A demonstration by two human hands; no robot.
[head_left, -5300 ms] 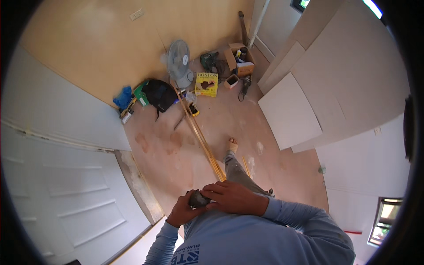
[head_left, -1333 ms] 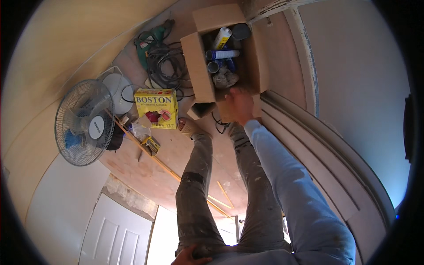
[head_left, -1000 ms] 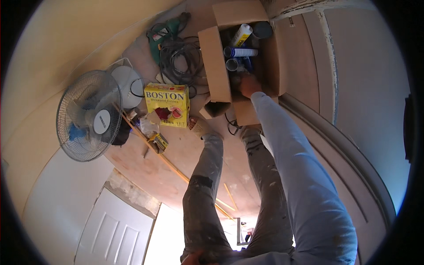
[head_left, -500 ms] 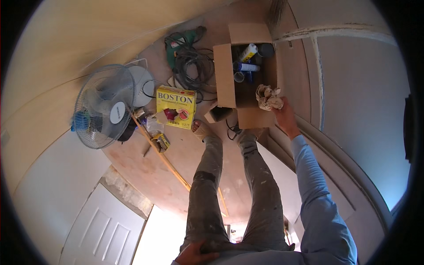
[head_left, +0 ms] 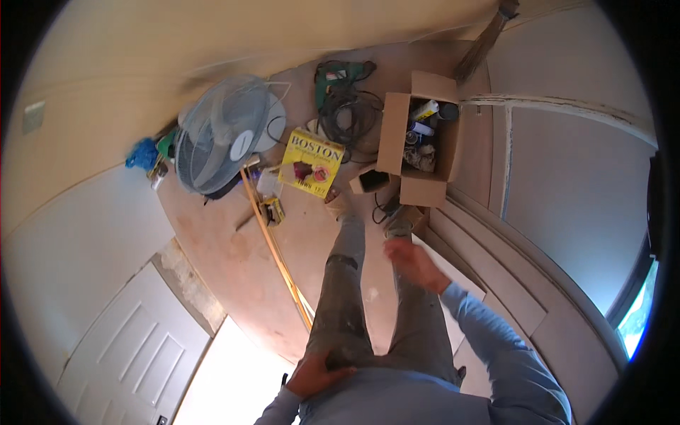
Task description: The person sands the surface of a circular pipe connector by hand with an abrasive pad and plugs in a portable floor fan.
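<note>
My left hand rests on my upper thigh with its fingers stretched out and nothing in it. Over my right shin is my right hand, smeared by motion so its fingers do not show clearly; I see no object in it. Beyond it on the floor stands an open cardboard box with its flaps folded out. Crumpled brown paper lies inside at the near end. Farther back in the same box are a yellow-and-white tube, a white-and-blue cylinder and a dark round can.
Left of the box are a green power tool, a coiled black cable, a yellow carton and a tilted fan. A long wooden strip lies left of my legs. A broom leans in the far corner.
My right hand has let go of the crumpled paper, which now lies in the box, and has drawn back toward my legs. My left hand stays at my thigh. The view has shifted.
</note>
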